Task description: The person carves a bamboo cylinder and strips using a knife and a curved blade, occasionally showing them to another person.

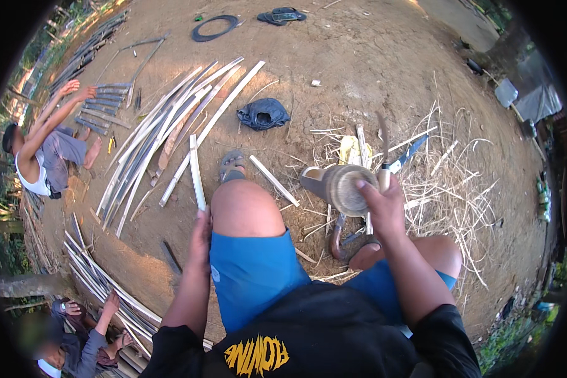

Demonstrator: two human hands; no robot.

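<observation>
My left hand (201,240), beside my left knee, is closed on the lower end of a pale split bamboo strip (196,173), which points away from me. In my right hand (386,209) is a knife with a pale handle (384,178) and a thin, slightly curved blade (382,133) pointing up and away. My right thumb overlaps the round end of a wooden block (346,195); whether it touches the wood I cannot tell. A short bamboo piece (273,180) lies on the ground between strip and block.
Thin shavings (460,189) litter the ground at right, near a blue-and-black blade-shaped thing (412,153). Long bamboo strips (164,135) lie at left, with a black plastic bag (263,114) beyond. Two people sit at left, one by a slatted frame (107,101). A black coil (215,28) lies far off.
</observation>
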